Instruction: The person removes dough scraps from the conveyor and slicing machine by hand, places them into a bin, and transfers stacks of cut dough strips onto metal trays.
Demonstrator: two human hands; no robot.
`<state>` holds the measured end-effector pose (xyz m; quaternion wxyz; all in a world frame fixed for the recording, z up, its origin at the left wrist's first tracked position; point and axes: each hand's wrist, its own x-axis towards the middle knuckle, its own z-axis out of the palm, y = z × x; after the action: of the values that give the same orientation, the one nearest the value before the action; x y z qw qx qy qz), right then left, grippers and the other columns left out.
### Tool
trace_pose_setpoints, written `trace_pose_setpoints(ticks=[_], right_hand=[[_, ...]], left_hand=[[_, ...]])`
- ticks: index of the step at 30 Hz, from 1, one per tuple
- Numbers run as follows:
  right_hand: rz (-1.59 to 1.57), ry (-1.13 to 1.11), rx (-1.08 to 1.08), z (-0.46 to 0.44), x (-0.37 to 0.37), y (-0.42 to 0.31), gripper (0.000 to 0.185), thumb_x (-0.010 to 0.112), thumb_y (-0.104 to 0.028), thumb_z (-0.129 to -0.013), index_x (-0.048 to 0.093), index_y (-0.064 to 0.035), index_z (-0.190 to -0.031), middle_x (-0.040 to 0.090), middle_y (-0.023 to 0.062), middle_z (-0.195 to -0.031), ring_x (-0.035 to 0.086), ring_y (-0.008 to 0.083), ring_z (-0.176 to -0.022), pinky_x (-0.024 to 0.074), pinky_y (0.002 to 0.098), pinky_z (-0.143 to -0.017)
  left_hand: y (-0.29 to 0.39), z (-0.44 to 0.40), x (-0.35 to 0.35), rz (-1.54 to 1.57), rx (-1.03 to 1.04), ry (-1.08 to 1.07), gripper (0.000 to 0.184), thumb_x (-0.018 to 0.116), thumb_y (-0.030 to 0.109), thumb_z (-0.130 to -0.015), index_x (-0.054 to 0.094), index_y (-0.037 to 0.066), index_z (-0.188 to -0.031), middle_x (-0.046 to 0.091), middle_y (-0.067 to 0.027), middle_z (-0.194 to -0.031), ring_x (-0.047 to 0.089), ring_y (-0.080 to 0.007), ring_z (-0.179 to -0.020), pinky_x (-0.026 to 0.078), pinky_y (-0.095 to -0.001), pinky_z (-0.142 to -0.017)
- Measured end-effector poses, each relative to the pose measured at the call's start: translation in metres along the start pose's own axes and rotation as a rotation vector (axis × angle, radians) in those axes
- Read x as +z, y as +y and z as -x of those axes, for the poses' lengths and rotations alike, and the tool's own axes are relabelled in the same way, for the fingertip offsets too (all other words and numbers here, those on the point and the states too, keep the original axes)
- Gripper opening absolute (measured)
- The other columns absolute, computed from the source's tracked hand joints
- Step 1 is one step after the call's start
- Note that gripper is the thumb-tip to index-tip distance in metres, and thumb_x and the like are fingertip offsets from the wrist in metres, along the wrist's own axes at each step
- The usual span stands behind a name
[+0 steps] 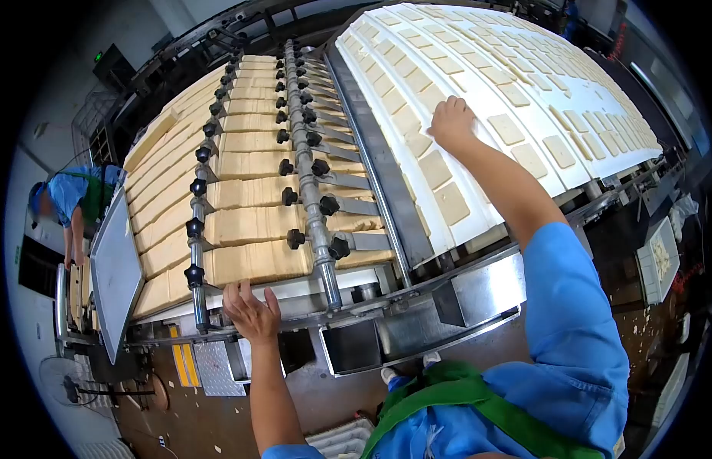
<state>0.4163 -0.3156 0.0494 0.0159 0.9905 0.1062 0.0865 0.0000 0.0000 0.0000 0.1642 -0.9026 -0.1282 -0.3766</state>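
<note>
My left hand [251, 312] is at the near end of the closest row of pale bread-like blocks [260, 262]. Its thumb stands apart and its fingertips rest by the row's front edge. Over the white conveyor belt [467, 203] on the right, my right hand [453, 125] reaches out with bent fingers, thumb apart. Thin pale square slices [408, 122] lie around it, and its fingertips are among them. Whether it touches a slice is hard to see. Another slice [451, 203] lies closer to me on the belt.
Metal bars with black knobs [319, 222] cross above the rows of blocks, with flat metal blades [367, 242] towards the belt. Metal trays [490, 291] hang along the front edge. A co-worker in blue [69, 195] stands at far left, behind a grey panel [115, 268]. A white crate [658, 260] stands right.
</note>
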Motion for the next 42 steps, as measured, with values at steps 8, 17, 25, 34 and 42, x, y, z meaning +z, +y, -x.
trace_pose_setpoints(ticks=[8, 17, 25, 34, 42], right_hand=[[-0.081, 0.386, -0.081, -0.002, -0.009, -0.012, 0.015, 0.053, -0.011, -0.084, 0.058, -0.0024, -0.095, 0.062, 0.0151, -0.091, 0.064, 0.0309, -0.085, 0.0536, 0.0405, -0.068], [-0.263, 0.272, 0.052, 0.005, -0.011, -0.024, 0.014, 0.054, -0.012, -0.081, 0.059, -0.0036, -0.092, 0.065, 0.0216, -0.091, 0.064, 0.0360, -0.088, 0.0497, 0.0486, -0.074], [-0.585, -0.613, -0.505, 0.224, -0.064, -0.065, 0.049, 0.074, -0.032, -0.071, 0.056, 0.0000, -0.103, 0.061, 0.0227, -0.099, 0.059, 0.0361, -0.097, 0.0462, 0.0433, -0.086], [-0.030, 0.410, -0.024, 0.039, -0.019, -0.033, 0.049, 0.072, -0.035, -0.075, 0.052, -0.0048, -0.109, 0.053, 0.0162, -0.111, 0.050, 0.0314, -0.106, 0.0410, 0.0433, -0.088], [-0.212, 0.123, 0.041, 0.006, -0.023, -0.027, 0.015, 0.044, -0.011, -0.089, 0.051, -0.0053, -0.102, 0.056, 0.0189, -0.105, 0.057, 0.0326, -0.095, 0.0497, 0.0428, -0.078]], left_hand=[[0.006, -0.001, 0.005, 0.012, 0.000, 0.027, 0.050, 0.063, 0.020, -0.077, 0.041, 0.007, -0.119, 0.044, -0.0140, -0.115, 0.044, -0.0336, -0.110, 0.035, -0.0451, -0.096], [0.003, 0.002, 0.007, 0.073, 0.006, 0.001, 0.048, 0.064, 0.019, -0.074, 0.044, 0.005, -0.115, 0.047, -0.0140, -0.112, 0.046, -0.0332, -0.108, 0.037, -0.0454, -0.094], [0.005, 0.002, 0.006, 0.115, -0.022, 0.003, 0.045, 0.062, 0.017, -0.077, 0.043, 0.006, -0.117, 0.048, -0.0138, -0.112, 0.045, -0.0332, -0.109, 0.035, -0.0454, -0.096], [0.004, -0.001, 0.005, 0.083, 0.006, 0.037, 0.048, 0.063, 0.018, -0.074, 0.043, 0.006, -0.116, 0.048, -0.0132, -0.110, 0.047, -0.0320, -0.106, 0.038, -0.0441, -0.094], [0.002, 0.001, 0.004, 0.123, 0.015, 0.005, 0.046, 0.062, 0.014, -0.075, 0.044, 0.004, -0.116, 0.048, -0.0149, -0.111, 0.047, -0.0346, -0.107, 0.037, -0.0455, -0.095]])
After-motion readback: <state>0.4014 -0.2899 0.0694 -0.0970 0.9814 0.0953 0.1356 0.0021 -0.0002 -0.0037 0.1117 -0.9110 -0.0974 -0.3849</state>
